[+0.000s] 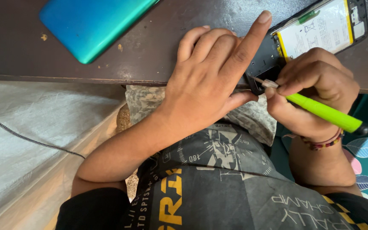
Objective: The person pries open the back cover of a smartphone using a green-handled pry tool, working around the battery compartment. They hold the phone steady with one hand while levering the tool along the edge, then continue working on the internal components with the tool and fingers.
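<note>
Your right hand point(316, 91) closes its grip on the green screwdriver point(320, 110), tip set into the opened phone point(320, 32) just beyond your knuckles. Beside that grip, your left hand point(209, 81) presses the phone's edge to the worktop point(150, 47), steadying it, forefinger raised. Farther off lies the teal back cover point(92, 25).

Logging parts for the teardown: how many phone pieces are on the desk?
2. A teal back cover lies upper left on the dark desk. The opened phone body, battery exposed, sits upper right, partly under both hands; small parts may be hidden.
</note>
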`<state>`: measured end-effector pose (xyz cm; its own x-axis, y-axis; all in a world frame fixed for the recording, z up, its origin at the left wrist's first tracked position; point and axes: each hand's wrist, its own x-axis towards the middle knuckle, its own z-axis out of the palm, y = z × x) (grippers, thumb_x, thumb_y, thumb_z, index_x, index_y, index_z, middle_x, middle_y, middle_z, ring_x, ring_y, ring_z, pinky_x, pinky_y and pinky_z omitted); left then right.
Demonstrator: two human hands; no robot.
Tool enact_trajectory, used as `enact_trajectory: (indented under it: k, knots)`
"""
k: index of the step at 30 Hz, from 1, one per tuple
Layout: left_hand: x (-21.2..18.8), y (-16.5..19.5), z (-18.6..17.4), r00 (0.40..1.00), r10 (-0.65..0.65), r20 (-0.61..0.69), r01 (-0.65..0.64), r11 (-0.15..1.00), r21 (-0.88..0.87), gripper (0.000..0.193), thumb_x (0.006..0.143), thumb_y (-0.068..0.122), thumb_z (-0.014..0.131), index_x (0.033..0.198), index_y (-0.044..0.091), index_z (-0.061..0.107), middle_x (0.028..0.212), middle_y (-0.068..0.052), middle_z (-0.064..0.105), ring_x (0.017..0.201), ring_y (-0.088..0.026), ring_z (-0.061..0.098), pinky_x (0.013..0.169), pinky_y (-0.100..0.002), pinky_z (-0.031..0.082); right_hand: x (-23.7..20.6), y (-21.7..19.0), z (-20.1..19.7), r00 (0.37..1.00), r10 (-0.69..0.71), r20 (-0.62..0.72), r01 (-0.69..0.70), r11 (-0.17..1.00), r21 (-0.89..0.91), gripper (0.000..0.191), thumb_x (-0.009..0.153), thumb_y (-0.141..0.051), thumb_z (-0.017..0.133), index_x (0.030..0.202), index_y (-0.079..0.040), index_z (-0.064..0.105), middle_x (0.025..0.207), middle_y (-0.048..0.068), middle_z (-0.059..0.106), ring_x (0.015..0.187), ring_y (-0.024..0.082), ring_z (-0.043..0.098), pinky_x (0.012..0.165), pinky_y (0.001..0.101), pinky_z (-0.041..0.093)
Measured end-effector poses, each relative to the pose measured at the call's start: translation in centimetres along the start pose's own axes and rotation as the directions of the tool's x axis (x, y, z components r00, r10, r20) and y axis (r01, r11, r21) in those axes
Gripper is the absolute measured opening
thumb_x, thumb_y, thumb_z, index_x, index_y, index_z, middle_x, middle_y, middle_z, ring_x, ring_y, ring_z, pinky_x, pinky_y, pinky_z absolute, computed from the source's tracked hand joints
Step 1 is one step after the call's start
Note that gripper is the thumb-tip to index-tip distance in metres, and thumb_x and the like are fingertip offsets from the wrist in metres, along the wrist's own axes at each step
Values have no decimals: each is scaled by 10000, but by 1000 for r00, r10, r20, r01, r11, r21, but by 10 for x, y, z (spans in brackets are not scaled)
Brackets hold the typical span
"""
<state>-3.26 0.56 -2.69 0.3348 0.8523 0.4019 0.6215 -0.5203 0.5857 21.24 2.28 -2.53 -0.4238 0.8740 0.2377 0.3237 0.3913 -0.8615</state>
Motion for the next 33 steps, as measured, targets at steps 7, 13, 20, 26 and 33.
enact_trajectory:
  k: [7,13,20,26,33]
  knots:
    - [0,1,0,1000,-3,-4,2,1000,-10,1131,794,340,922,1574,80,145,1112,-59,512,1177,-245,519,1151,-464,329,-1,-2,4,999,-21,-32,18,997,-78,237,897,15,858,896,-10,622,865,111,625,782,173,658,728,265,537]
    - [0,0,0,1000,4,1,-4,1000,5,1130,811,356,924,1586,75,151,1113,-54,509,1177,-241,519,1155,-460,329,2,-3,-1,1000,5,10,-5,999,-33,224,878,-6,854,899,-20,632,866,102,623,783,163,659,712,246,524]
    - [0,-3,1,999,26,23,-27,999,45,959,823,379,917,1509,35,341,1204,-85,551,1224,-260,520,1156,-487,327,1,2,-1,999,-41,11,42,997,-57,226,884,0,853,875,2,627,869,122,624,772,181,662,702,263,527]
    - [-13,-3,7,996,27,89,-39,989,145,595,937,428,814,1352,38,641,1515,-122,538,1427,-294,480,1243,-514,295,-1,8,-6,1000,-10,25,9,1000,23,216,867,-11,841,903,-10,627,860,105,620,769,174,665,689,250,514]
    - [-28,2,18,1000,14,18,-17,983,183,350,1045,372,722,1287,119,710,1568,-79,530,1451,-289,482,1253,-495,296,-3,10,-4,1000,-22,7,22,999,28,213,862,14,835,893,-10,625,855,105,620,757,173,660,676,248,509]
